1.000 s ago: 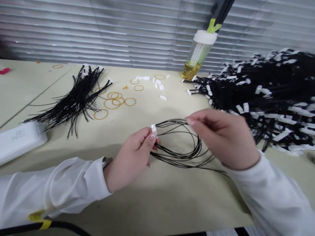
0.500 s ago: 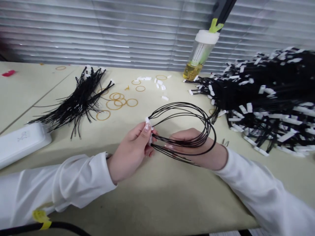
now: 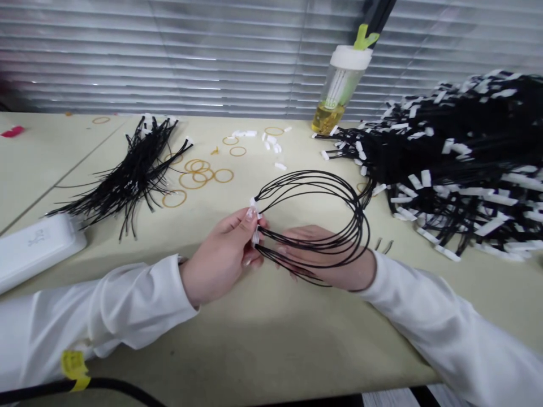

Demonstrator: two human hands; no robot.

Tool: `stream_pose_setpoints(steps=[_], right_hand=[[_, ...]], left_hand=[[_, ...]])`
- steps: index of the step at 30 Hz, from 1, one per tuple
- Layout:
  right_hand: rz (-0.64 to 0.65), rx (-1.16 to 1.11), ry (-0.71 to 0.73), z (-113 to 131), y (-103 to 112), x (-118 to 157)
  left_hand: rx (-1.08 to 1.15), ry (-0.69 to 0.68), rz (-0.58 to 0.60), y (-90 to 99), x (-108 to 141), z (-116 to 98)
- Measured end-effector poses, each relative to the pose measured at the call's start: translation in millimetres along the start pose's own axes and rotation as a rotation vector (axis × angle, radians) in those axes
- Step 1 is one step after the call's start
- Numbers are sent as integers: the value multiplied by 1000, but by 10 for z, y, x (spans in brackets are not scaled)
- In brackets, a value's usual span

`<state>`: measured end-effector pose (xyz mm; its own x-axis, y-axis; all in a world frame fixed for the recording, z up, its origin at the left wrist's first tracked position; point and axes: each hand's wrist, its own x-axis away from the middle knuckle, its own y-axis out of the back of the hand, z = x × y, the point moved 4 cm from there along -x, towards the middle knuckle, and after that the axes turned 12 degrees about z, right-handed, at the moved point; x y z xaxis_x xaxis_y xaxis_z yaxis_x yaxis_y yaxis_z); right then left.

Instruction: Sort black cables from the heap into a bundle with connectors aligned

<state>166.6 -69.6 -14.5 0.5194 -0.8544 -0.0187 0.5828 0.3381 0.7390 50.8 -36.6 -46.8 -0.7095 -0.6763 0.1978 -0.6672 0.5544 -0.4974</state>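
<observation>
A looped wire harness [image 3: 360, 217] of several thin black wires is held up over the table. Its white connector [image 3: 255, 234] is pinched between the thumb and fingers of my left hand [image 3: 224, 251]. From there the wires arc up and round to the right and come back to the connector. My right hand [image 3: 326, 257] is inside and behind the lower part of the loop, its fingers closed around the lower wires close to the connector. Wires crossing in front hide part of those fingers.
A large heap of black wires with white connectors [image 3: 466, 152] lies right. A smaller black wire bundle [image 3: 131, 169] and a white case [image 3: 40, 249] are left. Between lie rubber bands [image 3: 197, 172] and loose white connectors [image 3: 271, 144]. A clear bottle [image 3: 339, 90] stands by the blinds.
My right hand has moved slightly left along the wires, towards the connector. My left hand keeps its pinch. The whole view has shifted a little.
</observation>
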Motion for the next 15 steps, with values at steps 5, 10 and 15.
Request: stream_pose_setpoints(steps=[5,10,15], right_hand=[[117,-33,73,26,-21,30],[-9,155,60,-68,22,107],[-171,593,-10,-29,223,211]], left_hand=[[93,74,178,6,-43,18],[103,113,245,22,-56,21],[174,127,197,-15,-22,3]])
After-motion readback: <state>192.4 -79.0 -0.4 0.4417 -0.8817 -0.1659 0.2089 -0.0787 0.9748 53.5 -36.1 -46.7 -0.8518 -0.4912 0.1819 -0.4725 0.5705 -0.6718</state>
